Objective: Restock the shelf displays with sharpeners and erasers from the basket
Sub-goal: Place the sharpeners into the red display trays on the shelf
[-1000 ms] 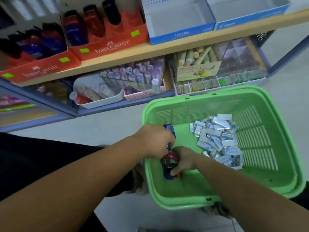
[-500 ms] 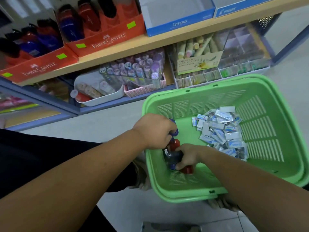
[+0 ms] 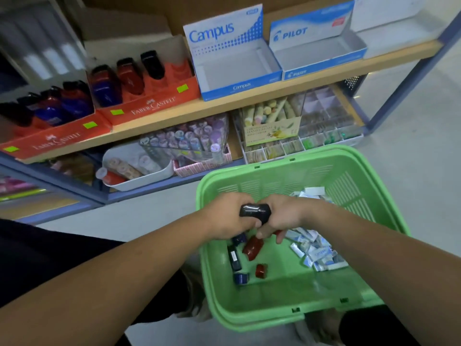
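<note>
A green basket (image 3: 374, 299) sits on the floor in front of me. Both hands meet above its left half. My left hand (image 3: 224, 217) grips several sharpeners: a black one (image 3: 255, 211) sticks up and a blue one (image 3: 239, 238) shows below the fingers. My right hand (image 3: 279, 216) touches the black sharpener from the right and has a red sharpener (image 3: 252, 247) under its fingers. Loose sharpeners (image 3: 261, 270) in red and blue lie on the basket floor. A heap of white and blue erasers (image 3: 316, 253) fills the right side.
On the wooden shelf stand two red Faber-Castell display boxes (image 3: 152, 106) partly filled with sharpeners, an empty Campus box (image 3: 234, 68) and an empty Pilot box (image 3: 316, 53). The lower shelf holds a white tub (image 3: 139, 168), marker tubes and small compartment trays (image 3: 324, 121).
Both hands rose from the basket floor and came together, lifting a black sharpener into view. My head tilted up, showing more of the shelf.
</note>
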{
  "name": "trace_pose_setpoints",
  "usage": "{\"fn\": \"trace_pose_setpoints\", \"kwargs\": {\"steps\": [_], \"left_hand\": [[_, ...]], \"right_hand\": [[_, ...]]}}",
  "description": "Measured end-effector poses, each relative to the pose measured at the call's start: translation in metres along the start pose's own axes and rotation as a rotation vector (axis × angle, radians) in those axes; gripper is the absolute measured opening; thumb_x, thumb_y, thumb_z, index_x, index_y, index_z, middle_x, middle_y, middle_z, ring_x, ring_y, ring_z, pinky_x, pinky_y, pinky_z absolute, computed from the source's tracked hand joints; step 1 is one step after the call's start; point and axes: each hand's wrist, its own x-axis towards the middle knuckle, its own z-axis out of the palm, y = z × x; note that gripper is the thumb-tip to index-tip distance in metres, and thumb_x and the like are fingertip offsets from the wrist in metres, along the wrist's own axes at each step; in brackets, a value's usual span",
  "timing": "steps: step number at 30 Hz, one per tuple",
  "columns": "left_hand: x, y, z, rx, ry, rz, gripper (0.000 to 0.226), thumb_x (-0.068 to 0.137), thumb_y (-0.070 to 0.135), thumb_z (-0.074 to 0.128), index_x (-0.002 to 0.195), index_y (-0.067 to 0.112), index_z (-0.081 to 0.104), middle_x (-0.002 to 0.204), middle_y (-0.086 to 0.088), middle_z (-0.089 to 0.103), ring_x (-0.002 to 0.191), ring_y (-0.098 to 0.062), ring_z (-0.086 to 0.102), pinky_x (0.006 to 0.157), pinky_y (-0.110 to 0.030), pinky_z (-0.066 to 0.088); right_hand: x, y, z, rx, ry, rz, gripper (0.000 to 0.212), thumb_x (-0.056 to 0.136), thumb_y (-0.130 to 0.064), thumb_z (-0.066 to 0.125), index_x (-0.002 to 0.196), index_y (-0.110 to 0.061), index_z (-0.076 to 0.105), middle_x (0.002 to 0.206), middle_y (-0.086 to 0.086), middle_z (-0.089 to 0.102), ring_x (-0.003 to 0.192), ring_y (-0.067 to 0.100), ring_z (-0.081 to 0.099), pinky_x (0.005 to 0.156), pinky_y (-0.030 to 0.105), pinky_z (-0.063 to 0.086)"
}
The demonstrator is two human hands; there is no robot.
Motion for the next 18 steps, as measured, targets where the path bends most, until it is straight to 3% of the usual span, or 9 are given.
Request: {"fn": "trace_pose_setpoints", "kwargs": {"steps": [2,5,10,15,18], "left_hand": [[-0.005,0.005,-0.022,-0.006,0.046,-0.009,0.021,0.078,0.038,0.085,0.083,0.021,0.074,0.074,0.003,0.068,0.070,-0.015,0.064,0.064,-0.031,0.052],[-0.018,0.010,-0.059,-0.125,0.046,-0.053,0.020,0.074,0.034,0.089,0.077,0.021,0.076,0.068,0.004,0.068,0.061,-0.010,0.059,0.061,-0.025,0.046],[-0.057,0.012,-0.120,-0.252,0.054,-0.002,0.017,0.085,0.025,0.084,0.095,0.023,0.071,0.079,0.009,0.073,0.068,0.000,0.063,0.063,-0.015,0.049],[-0.093,-0.009,-0.180,-0.279,0.104,-0.026,0.030,0.084,0.022,0.082,0.101,0.015,0.060,0.085,-0.013,0.070,0.067,-0.014,0.062,0.062,-0.031,0.052],[-0.105,-0.034,-0.212,-0.315,0.160,-0.048,0.037,0.073,0.016,0.084,0.101,0.012,0.060,0.087,-0.015,0.074,0.069,-0.022,0.066,0.067,-0.043,0.058]], "right_hand": [[-0.010,-0.015,-0.013,-0.004,0.010,-0.015,0.026,0.085,-0.001,0.079,0.103,-0.015,0.066,0.096,0.005,0.067,0.089,0.020,0.070,0.069,0.029,0.061],[-0.020,-0.036,-0.027,0.070,0.041,-0.044,0.029,0.089,0.002,0.074,0.114,-0.008,0.063,0.105,0.014,0.069,0.093,0.026,0.073,0.076,0.036,0.063],[-0.035,-0.084,-0.030,0.478,-0.010,-0.129,0.031,0.095,0.011,0.058,0.124,0.000,0.059,0.122,0.029,0.067,0.103,0.037,0.073,0.082,0.041,0.063],[-0.036,-0.148,-0.012,0.661,-0.062,-0.301,0.036,0.093,0.016,0.056,0.125,0.001,0.061,0.122,0.030,0.065,0.109,0.046,0.069,0.086,0.047,0.062],[-0.030,-0.194,0.000,0.624,0.074,-0.392,0.031,0.090,0.009,0.065,0.120,0.003,0.062,0.112,0.029,0.071,0.094,0.039,0.073,0.074,0.040,0.065]]}}
